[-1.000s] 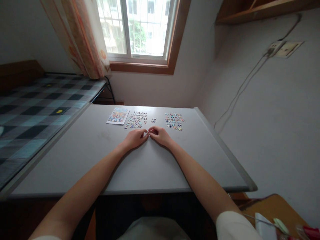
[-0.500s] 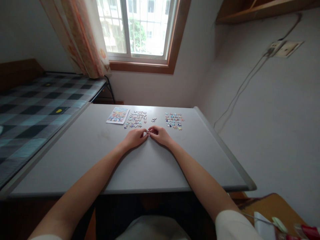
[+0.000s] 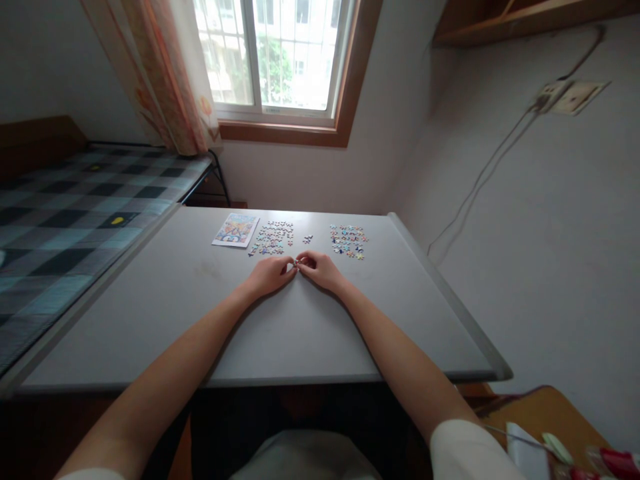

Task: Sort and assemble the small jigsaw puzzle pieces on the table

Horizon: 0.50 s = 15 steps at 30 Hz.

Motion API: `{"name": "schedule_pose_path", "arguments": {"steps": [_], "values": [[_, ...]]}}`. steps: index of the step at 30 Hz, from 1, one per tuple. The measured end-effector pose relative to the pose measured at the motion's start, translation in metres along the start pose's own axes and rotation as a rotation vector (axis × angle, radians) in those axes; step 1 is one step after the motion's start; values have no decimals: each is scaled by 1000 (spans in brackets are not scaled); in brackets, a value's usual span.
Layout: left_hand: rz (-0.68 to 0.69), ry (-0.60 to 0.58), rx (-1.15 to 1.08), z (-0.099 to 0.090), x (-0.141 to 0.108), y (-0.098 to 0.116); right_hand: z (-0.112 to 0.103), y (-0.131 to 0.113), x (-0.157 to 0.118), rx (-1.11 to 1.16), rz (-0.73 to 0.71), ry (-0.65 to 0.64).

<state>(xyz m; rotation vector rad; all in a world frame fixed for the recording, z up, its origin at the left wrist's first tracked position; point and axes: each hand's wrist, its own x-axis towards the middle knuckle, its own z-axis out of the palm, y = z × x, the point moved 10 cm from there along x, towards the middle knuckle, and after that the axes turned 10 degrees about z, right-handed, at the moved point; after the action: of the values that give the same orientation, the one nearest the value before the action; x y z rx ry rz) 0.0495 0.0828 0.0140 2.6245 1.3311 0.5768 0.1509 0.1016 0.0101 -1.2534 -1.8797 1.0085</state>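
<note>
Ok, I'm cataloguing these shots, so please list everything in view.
table: one, pale grey, centre
puzzle pieces: many, multicoloured, table's far side
picture sheet: one, multicoloured, left of pieces
bed: one, checked blue-grey, left
window: one, brown-framed, behind table
curtain: one, orange, window's left
shelf: one, brown, upper right
sockets: two, whitish, right wall
cable: one or more, greyish, by sockets
wooden top: one, brown, lower right
small objects: several, mixed colours, on it
sleeves: two, whitish, bottom
left hand: one, bare, table centre
right hand: one, bare, beside it, both pinching a tiny item
</note>
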Motion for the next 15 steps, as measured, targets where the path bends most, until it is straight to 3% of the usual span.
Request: {"name": "schedule_pose_path", "arguments": {"steps": [15], "values": [[9, -3, 4, -1, 0, 2, 0, 1, 0, 4, 3, -5]]}}
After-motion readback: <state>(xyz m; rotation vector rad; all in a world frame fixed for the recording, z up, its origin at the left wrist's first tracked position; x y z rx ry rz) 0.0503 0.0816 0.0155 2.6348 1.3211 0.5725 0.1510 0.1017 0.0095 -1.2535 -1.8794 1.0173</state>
